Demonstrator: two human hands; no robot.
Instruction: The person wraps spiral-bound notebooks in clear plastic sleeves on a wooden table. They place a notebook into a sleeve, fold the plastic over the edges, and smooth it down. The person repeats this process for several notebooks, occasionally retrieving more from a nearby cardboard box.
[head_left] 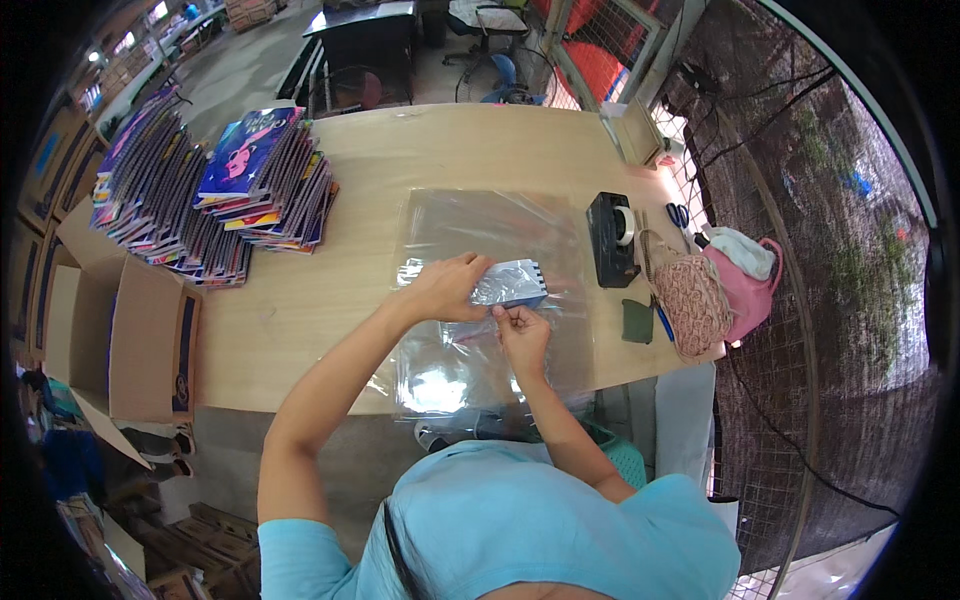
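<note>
A small spiral-bound notepad (pixel 516 281) is over clear plastic sheets (pixel 490 222) mid-table, its left end clamped in the left hand (pixel 445 288). The right hand (pixel 523 338) is at its near edge, grip unclear. Spiral notebooks (pixel 250 160) stand far left, a black tape dispenser (pixel 606 245) right.

Left fingers (pixel 478 266) and right fingers (pixel 512 320) bend close together, arms (pixel 345 368) angled inward.
</note>
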